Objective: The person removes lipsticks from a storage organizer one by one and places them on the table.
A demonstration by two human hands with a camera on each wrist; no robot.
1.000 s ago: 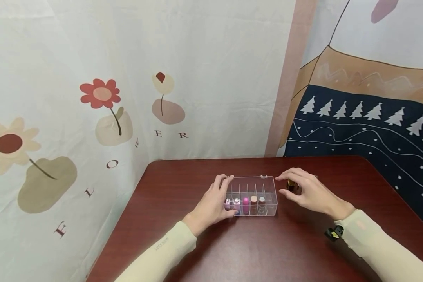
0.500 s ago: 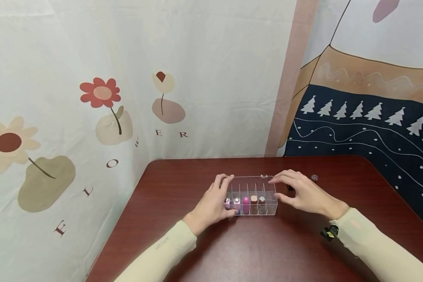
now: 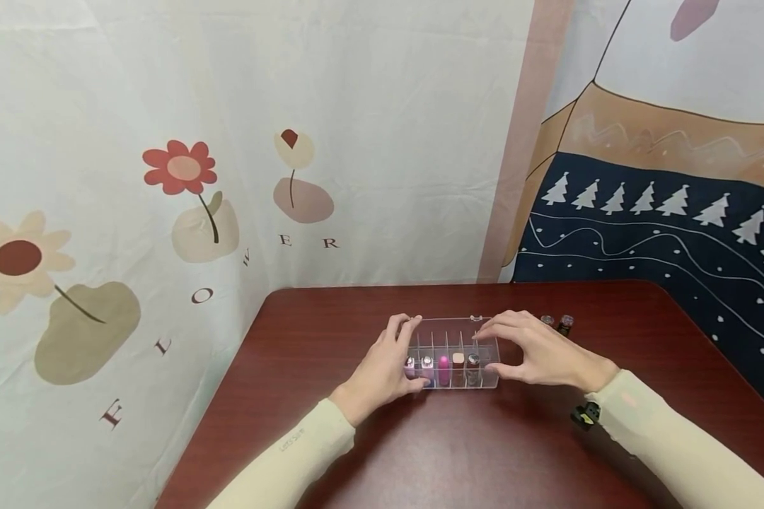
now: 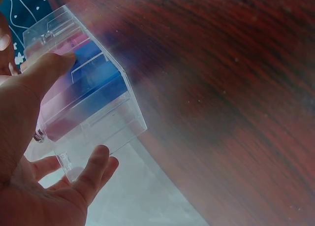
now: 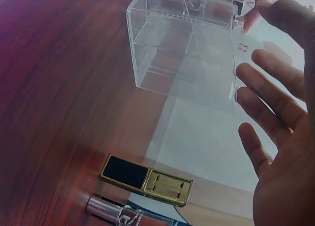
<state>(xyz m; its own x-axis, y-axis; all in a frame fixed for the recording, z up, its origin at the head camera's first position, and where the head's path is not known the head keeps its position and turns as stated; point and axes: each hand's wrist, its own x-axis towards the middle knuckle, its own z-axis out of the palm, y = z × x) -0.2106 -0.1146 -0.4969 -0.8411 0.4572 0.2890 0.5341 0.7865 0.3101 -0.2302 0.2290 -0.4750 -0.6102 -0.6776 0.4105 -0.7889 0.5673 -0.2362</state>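
Note:
A clear plastic box (image 3: 448,339) with upright dividers and a raised lid stands on the table. My left hand (image 3: 378,367) grips its left end, thumb over the front and fingers behind. Inside, in a row, are a bright pink lipstick (image 3: 443,371), a brown-topped tube (image 3: 458,372), a dark-capped clear tube (image 3: 473,371) and pale pink tubes partly under the left thumb. Pink and blue contents also show in the left wrist view. My right hand (image 3: 541,350) is at the box's right end, fingers extended and spread, holding nothing; contact with the box is unclear.
Behind the right hand are two more tubes; the right wrist view shows a gold-and-black lipstick (image 5: 146,180) and a silver-capped tube (image 5: 120,213). The dark red table (image 3: 420,452) meets a flower-printed cloth (image 3: 382,141) at its back edge.
My right hand has moved left from the loose tubes to the box's right end, uncovering two tubes behind it. The left hand and the box have stayed in place.

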